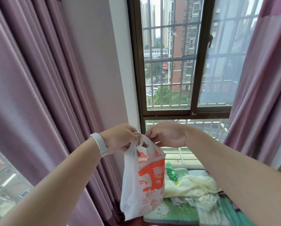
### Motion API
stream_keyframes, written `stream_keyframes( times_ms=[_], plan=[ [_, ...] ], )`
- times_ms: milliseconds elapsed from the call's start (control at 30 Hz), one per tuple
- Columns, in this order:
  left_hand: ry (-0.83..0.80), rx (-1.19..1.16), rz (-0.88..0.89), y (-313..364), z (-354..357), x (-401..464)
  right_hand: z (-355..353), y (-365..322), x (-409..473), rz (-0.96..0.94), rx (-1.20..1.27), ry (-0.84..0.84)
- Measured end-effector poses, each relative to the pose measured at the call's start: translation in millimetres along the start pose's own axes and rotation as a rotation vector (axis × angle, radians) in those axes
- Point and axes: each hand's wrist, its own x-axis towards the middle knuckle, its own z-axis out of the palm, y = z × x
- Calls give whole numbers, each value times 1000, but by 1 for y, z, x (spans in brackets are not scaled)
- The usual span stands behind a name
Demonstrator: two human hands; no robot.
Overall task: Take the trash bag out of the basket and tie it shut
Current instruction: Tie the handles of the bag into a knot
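Note:
A white plastic trash bag (141,181) with orange print hangs in the air in front of me, well above the floor. My left hand (118,138), with a white band on its wrist, pinches one handle loop at the bag's top. My right hand (167,134) grips the other handle loop right beside it. The two handles meet between my fingers; whether they are knotted is hidden by my fingers. The bag bulges with contents that I cannot make out. No basket is in view.
A barred window (169,62) is straight ahead, with purple curtains (38,95) on both sides. Below the bag lies a green patterned cushion (169,211) with pale cloth (193,185) and a green bottle (171,172) on it.

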Motion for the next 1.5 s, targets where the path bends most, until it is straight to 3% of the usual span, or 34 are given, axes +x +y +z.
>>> stream_keyframes(
  times_ms=[100, 267, 533, 767, 900, 933, 1133, 1400, 1500],
  plan=[
    [-84, -200, -14, -2, 1, 2, -3, 2, -8, -43, 42, 78],
    [-119, -438, 28, -6, 0, 9, 2, -3, -17, -207, 214, 432],
    [-185, -612, 56, -10, 1, 13, 34, -6, -16, -108, -124, 394],
    [-164, -677, 105, -8, 2, 7, 37, -14, -11, -193, -452, 603],
    [-142, -687, 104, -10, 8, 5, 36, -11, -11, -186, -861, 751],
    [-135, -665, 96, -10, 9, 5, 37, -8, -13, -173, -870, 764],
    [-19, -369, 13, -19, 12, 4, 32, 6, -23, -122, -243, 646],
    [-51, -689, 122, -32, 14, 5, 35, 9, -23, -276, 417, 577],
    [48, -709, 169, -37, 20, 3, 39, 14, -19, -309, 558, 626]
  ],
)
